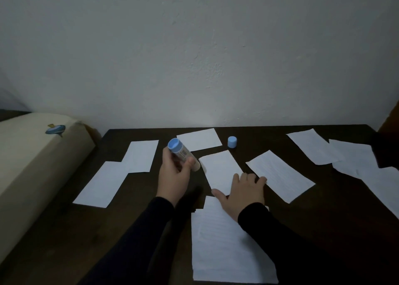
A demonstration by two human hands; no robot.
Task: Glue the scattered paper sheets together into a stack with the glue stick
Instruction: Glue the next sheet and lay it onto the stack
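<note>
Glue stick (183, 154) gripped in left hand (172, 177), tilted, uncapped end down just left of middle paper sheet (220, 168). Right hand (241, 194) flat, fingers spread, pressing that sheet's near end. Blue cap (232, 142) upright farther back on dark table (64, 230).

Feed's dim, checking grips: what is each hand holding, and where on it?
Left hand grips the glue stick around its middle. Right hand holds nothing; its fingers rest flat on a paper sheet.
</note>
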